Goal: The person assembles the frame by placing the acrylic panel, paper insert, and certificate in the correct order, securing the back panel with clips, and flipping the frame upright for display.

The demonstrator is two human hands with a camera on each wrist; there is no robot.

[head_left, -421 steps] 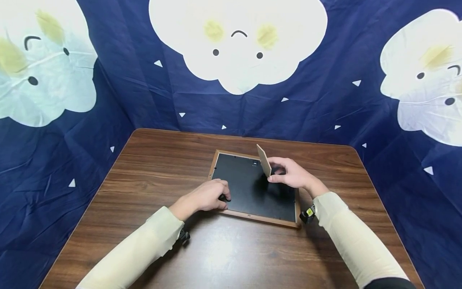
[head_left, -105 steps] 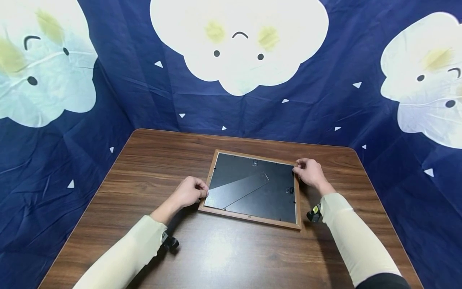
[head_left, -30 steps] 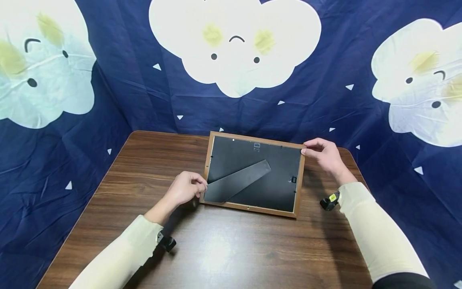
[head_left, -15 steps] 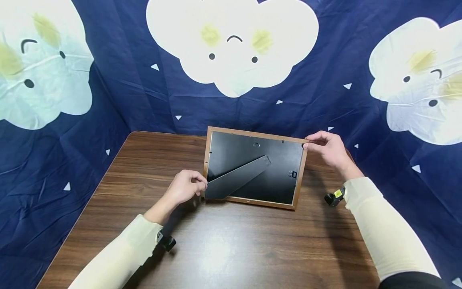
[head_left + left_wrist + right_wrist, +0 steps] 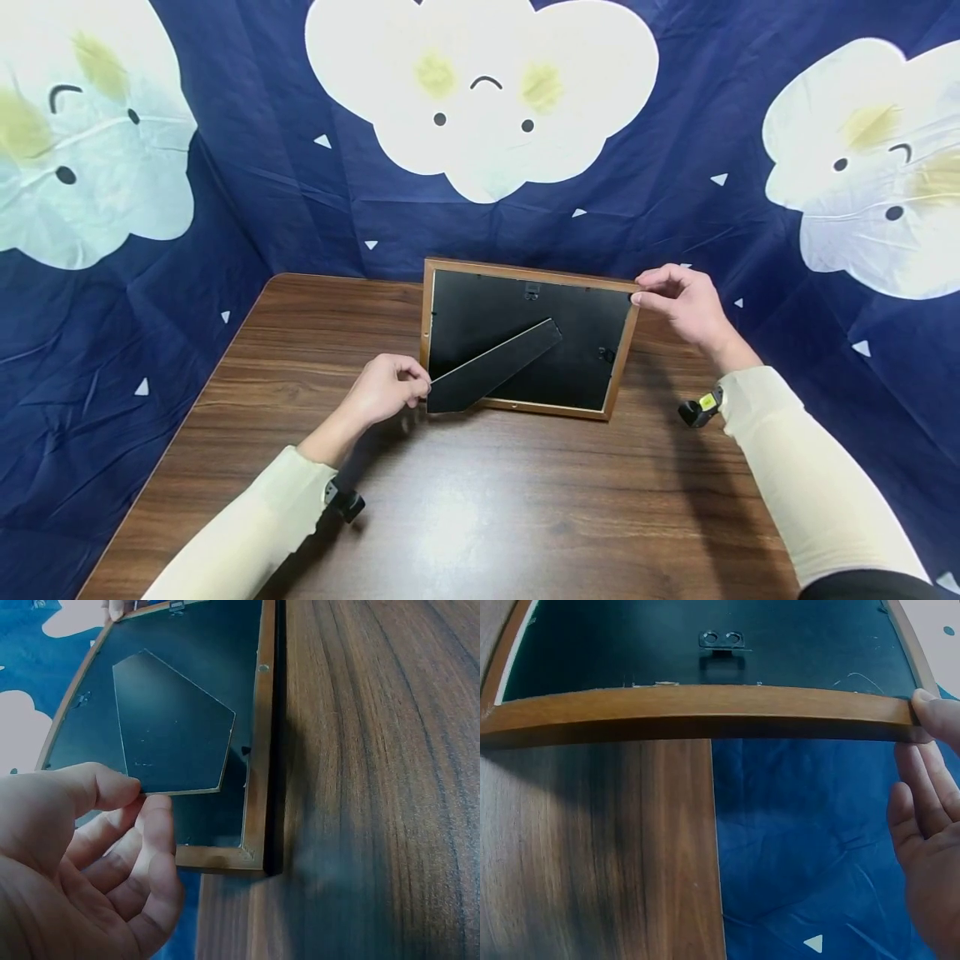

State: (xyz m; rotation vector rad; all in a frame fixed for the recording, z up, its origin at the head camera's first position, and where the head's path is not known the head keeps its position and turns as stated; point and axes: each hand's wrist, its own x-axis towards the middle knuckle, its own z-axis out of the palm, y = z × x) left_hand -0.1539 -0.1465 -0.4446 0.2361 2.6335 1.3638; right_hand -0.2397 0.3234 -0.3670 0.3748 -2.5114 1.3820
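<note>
A picture frame (image 5: 525, 412) with a brown wooden border and black backing stands tilted up on the table, its back facing me. From the backing an easel leg (image 5: 491, 367) slants out to the lower left. My left hand (image 5: 382, 387) pinches the free end of that leg between thumb and fingers, which the left wrist view shows close up. At the frame's upper right corner, my right hand (image 5: 686, 310) grips the border, thumb on the back side and fingers behind. A metal hanger (image 5: 721, 641) sits on the backing near the right border. The frame's front is hidden.
The wood-grain table (image 5: 480, 517) extends in front of and beside the frame. Blue cloth (image 5: 375, 200) with white clouds surrounds it at the back and sides. A small black device is strapped on each wrist.
Since 14 seconds ago, when the frame lay flat with the leg raised in my right hand, it has been tilted up by its right corner. My left hand moved to the leg's end.
</note>
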